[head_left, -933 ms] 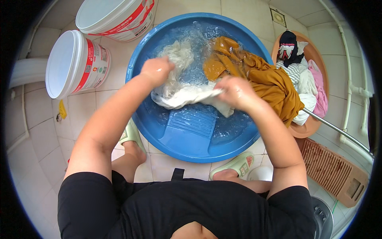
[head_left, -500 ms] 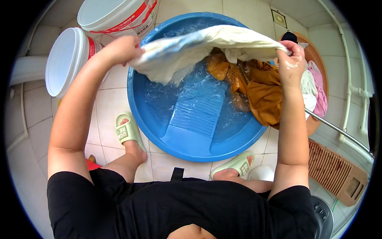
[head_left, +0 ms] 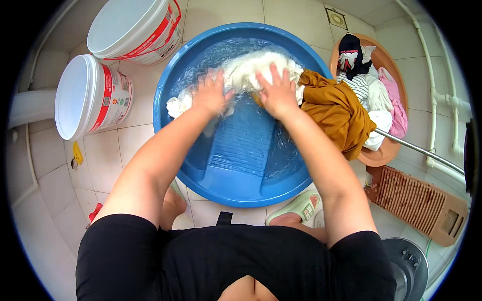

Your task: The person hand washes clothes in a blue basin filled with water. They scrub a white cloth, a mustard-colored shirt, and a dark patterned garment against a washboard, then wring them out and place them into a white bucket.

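Observation:
A white garment [head_left: 253, 67] lies bunched in the water of a large round blue tub [head_left: 165, 145]. My left hand [head_left: 211, 94] is over its left part, fingers spread and a little blurred. On the right part of the garment rests my right hand [head_left: 277, 90], palm down with fingers apart. The ribbed washboard [head_left: 241, 150] of the tub slopes up toward me, its far end under water. A mustard-brown cloth [head_left: 334, 113] is heaped to the right of my right hand and hangs over the tub's rim.
Two white buckets [head_left: 95, 98] with red bands stand at the left. At the right is an orange basin [head_left: 379, 158] of clothes, crossed by a metal pole [head_left: 419, 148]. Below it lies a brown washboard [head_left: 416, 195]. A green slipper [head_left: 296, 208] is near the tub.
Both hands have come down and closer together, from holding the white garment stretched above the tub to spread over it. The garment is now down in the water and bunched.

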The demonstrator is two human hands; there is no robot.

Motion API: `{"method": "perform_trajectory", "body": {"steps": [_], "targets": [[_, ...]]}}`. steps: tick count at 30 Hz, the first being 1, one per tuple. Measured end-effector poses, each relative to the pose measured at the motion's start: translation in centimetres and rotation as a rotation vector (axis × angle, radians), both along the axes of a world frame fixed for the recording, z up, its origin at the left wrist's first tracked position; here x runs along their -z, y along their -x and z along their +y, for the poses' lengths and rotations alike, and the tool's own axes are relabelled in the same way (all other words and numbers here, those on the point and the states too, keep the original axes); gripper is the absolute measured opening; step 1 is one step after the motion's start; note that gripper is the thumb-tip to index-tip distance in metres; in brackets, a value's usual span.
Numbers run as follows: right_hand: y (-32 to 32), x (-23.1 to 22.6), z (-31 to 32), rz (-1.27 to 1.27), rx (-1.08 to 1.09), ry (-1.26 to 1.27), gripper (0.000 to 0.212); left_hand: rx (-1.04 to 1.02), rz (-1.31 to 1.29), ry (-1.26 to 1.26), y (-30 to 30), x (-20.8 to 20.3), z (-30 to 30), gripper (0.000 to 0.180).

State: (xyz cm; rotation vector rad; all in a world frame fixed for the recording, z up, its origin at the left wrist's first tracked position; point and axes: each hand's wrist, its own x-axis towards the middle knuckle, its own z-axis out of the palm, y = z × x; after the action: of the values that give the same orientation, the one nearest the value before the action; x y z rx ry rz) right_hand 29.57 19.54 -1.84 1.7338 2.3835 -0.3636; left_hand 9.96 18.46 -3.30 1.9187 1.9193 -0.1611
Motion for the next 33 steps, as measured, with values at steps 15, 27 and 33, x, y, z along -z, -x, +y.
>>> {"method": "perform_trajectory", "body": {"steps": [15,27,33], "targets": [[-2.3,1.3,-0.6,0.999,0.486,0.380,0.042,-0.277,-0.741,0.340,5.2,2.3,4.3,0.054],[0.0,-8.3,-0.3,1.824,0.982,1.199,0.078,-0.002,-1.971,0.431,1.9,-16.2,-1.0,0.066],[1.5,-6.6,-2.3,2.134,1.051,1.135,0.086,-0.310,-2.068,0.865,0.5,-14.9,-4.1,0.056]]}}
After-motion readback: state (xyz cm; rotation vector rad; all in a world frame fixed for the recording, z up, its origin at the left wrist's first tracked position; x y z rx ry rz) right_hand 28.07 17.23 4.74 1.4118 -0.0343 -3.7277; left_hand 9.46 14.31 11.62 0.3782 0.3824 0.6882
